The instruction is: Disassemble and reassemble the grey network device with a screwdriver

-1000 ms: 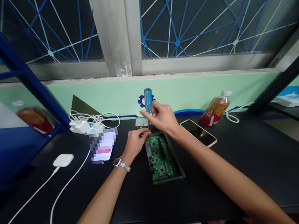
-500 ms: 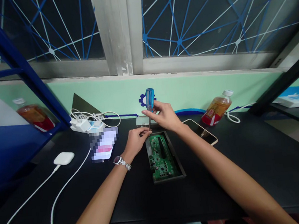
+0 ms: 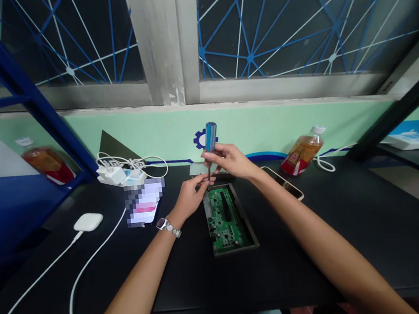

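My right hand (image 3: 233,159) is closed on the blue handle of a screwdriver (image 3: 210,138), its fingers around the handle's lower end. The screwdriver stands nearly upright, its shaft pointing down at the far left corner of a green circuit board (image 3: 224,220). That board lies in a shallow grey metal frame (image 3: 253,222) on the black table. Thumb and fingers of my left hand (image 3: 191,195) pinch the shaft low down, close above the corner. The screwdriver's tip and any screw under it are too small to make out.
Left of the board lie a lit phone (image 3: 147,203), a white earphone case (image 3: 88,221) on a cable and a power strip (image 3: 121,175) with chargers. Behind my right forearm are another phone (image 3: 289,188) and a drink bottle (image 3: 304,152). The black table (image 3: 193,283) ends near my lap.
My right fingers have shifted slightly on the handle, and the screwdriver handle has turned a little. My left hand stays at the shaft; the board has hardly moved.
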The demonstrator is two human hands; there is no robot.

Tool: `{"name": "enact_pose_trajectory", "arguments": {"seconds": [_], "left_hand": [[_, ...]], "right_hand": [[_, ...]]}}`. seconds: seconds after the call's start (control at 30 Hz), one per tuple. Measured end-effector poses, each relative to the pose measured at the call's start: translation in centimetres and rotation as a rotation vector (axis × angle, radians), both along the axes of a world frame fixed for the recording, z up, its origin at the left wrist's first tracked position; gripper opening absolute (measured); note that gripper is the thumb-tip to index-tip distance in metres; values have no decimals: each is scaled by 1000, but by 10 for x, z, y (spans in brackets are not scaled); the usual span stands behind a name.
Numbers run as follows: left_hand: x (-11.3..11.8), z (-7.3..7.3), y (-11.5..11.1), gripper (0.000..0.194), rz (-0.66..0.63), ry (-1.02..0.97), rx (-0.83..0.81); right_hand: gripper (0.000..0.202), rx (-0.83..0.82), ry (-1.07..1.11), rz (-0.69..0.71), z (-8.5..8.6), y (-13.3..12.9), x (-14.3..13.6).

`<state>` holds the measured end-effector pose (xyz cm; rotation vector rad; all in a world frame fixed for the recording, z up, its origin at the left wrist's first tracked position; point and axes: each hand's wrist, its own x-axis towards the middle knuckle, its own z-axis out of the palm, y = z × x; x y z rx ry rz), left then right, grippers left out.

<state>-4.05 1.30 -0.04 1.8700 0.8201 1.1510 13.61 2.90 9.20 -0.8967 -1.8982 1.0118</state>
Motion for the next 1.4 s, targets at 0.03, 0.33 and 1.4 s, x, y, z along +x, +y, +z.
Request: {"name": "enact_pose_trajectory", "arguments": {"seconds": [0.03,0.33,1.4], "left_hand": [[0,-1,1,34,-8,-17,-20],[0,-7,4,30,85,-67,-58],[12,-9,13,32,136,-81,9]], "right_hand": [[39,-28,5,22,1,-1,0],[28,160,-11,-219,-6,-4,-6],[24,-167,5,85,-15,-8,-3]]}}
